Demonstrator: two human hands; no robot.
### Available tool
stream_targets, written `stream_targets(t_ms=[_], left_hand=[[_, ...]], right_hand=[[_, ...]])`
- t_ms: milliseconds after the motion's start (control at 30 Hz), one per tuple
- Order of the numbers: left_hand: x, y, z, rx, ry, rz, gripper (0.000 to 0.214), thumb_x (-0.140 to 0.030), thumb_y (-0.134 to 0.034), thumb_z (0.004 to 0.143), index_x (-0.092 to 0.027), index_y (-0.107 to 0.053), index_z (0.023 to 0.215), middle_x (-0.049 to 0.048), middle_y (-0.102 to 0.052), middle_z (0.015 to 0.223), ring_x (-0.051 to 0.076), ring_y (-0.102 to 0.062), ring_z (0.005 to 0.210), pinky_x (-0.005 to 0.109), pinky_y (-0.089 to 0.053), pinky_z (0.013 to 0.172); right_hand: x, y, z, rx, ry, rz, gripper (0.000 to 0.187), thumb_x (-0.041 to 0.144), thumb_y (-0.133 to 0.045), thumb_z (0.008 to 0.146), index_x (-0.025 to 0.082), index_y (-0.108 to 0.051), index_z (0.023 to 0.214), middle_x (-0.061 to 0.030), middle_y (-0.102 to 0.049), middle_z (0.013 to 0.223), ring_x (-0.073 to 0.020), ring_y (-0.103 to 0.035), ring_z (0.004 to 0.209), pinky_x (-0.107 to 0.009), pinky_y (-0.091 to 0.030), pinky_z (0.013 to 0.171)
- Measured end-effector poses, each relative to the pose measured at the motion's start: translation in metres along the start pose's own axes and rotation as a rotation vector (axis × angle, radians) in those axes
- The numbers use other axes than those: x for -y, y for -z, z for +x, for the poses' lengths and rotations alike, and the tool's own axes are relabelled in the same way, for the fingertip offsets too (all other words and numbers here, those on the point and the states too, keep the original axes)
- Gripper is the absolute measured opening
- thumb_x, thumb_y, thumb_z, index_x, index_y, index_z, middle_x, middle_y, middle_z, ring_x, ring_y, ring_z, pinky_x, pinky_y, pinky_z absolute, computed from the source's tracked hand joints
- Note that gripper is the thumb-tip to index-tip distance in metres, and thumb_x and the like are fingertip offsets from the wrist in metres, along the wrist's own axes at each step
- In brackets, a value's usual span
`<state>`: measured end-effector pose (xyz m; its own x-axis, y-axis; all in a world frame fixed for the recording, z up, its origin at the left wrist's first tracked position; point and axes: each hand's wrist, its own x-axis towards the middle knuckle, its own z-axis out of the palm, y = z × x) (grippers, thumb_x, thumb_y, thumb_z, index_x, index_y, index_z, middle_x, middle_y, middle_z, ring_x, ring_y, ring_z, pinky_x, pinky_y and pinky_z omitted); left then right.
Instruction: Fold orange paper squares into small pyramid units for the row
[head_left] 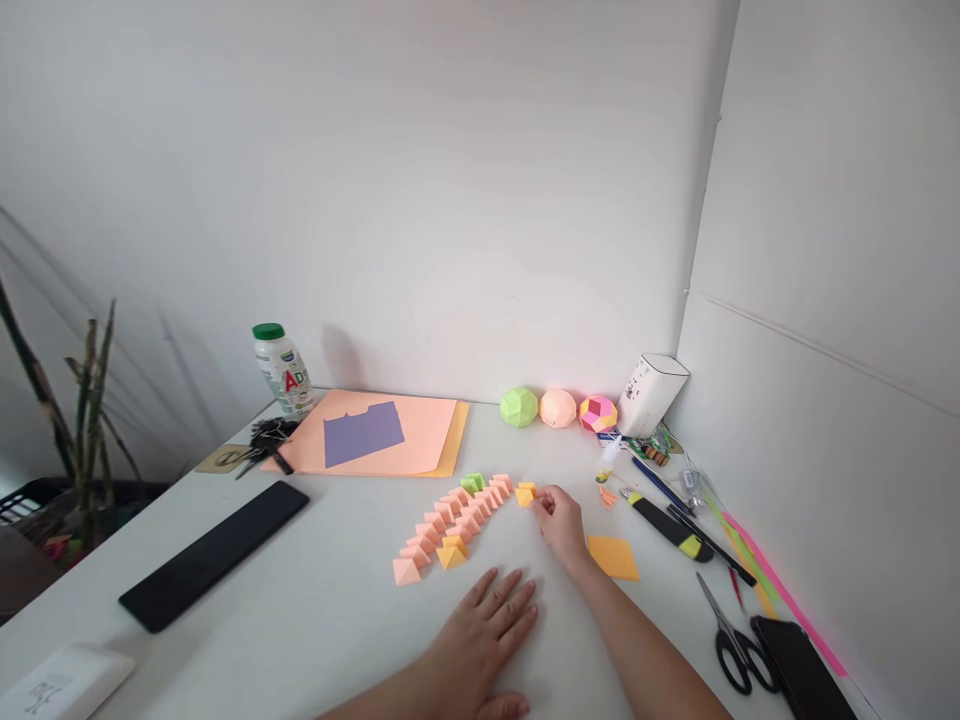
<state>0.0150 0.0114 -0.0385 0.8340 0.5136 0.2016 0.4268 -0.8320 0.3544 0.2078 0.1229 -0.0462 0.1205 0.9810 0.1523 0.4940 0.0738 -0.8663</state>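
My left hand (pixel 484 635) lies flat on the white table, palm down with its fingers stretched out, holding nothing. Ahead of it and to the right, my right hand (pixel 561 522) has its thumb and fingers pinched at the right side of a small orange folded paper pyramid (pixel 524 499). That piece sits at the right end of the group of paper pyramids. Several peach paper pyramids (pixel 424 541) stand in two slanting rows left of my hands. Another orange pyramid (pixel 452 552) is at the near end of one row, and green ones (pixel 472 483) are at the far end.
An orange paper square (pixel 613 557) lies by my right forearm. To the right are a utility knife (pixel 667 525), scissors (pixel 733 645) and a phone (pixel 802 665). Paper balls (pixel 557 408) line the wall. Peach sheets (pixel 427 430), a bottle (pixel 285 370) and a black slab (pixel 214 555) are leftward.
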Motion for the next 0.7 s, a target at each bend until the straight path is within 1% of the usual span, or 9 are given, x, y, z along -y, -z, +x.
stream_targets(t_ms=[133, 300, 533, 700], left_hand=[[-0.0018, 0.0076, 0.0011, 0.013, -0.019, 0.003, 0.074, -0.057, -0.035, 0.086, -0.022, -0.008, 0.145, 0.0102, -0.018, 0.150, 0.034, -0.020, 0.135, 0.051, -0.008, 0.109], [-0.0009, 0.0072, 0.0005, -0.002, -0.019, 0.008, 0.074, -0.056, -0.037, 0.085, -0.023, -0.009, 0.145, 0.0093, -0.019, 0.150, 0.034, -0.021, 0.135, 0.051, -0.009, 0.109], [-0.0029, 0.0079, 0.0004, 0.019, 0.001, -0.009, 0.074, -0.056, -0.037, 0.085, -0.024, -0.008, 0.145, 0.0091, -0.018, 0.151, 0.035, -0.020, 0.135, 0.052, -0.009, 0.109], [-0.0044, 0.0083, 0.0009, 0.041, 0.004, -0.019, 0.073, -0.056, -0.035, 0.087, -0.022, -0.006, 0.145, 0.0097, -0.015, 0.151, 0.034, -0.016, 0.137, 0.052, -0.008, 0.110]], right_hand=[[-0.0007, -0.0005, -0.0009, -0.011, 0.044, -0.030, 0.015, 0.029, -0.057, 0.069, 0.018, -0.059, 0.079, 0.0003, -0.055, 0.063, -0.0142, -0.050, 0.050, -0.024, -0.044, 0.043], [0.0022, 0.0004, -0.0015, -0.034, 0.078, -0.070, 0.015, 0.027, -0.057, 0.068, 0.019, -0.058, 0.081, 0.0027, -0.052, 0.059, -0.0159, -0.051, 0.053, -0.028, -0.047, 0.053], [0.0016, -0.0004, -0.0024, -0.066, 0.084, -0.114, 0.013, 0.027, -0.055, 0.069, 0.020, -0.058, 0.080, 0.0020, -0.054, 0.058, -0.0178, -0.054, 0.054, -0.030, -0.046, 0.056], [-0.0004, -0.0021, -0.0019, -0.075, 0.090, -0.134, 0.013, 0.027, -0.053, 0.071, 0.019, -0.057, 0.081, 0.0015, -0.056, 0.058, -0.0177, -0.055, 0.054, -0.028, -0.045, 0.054]])
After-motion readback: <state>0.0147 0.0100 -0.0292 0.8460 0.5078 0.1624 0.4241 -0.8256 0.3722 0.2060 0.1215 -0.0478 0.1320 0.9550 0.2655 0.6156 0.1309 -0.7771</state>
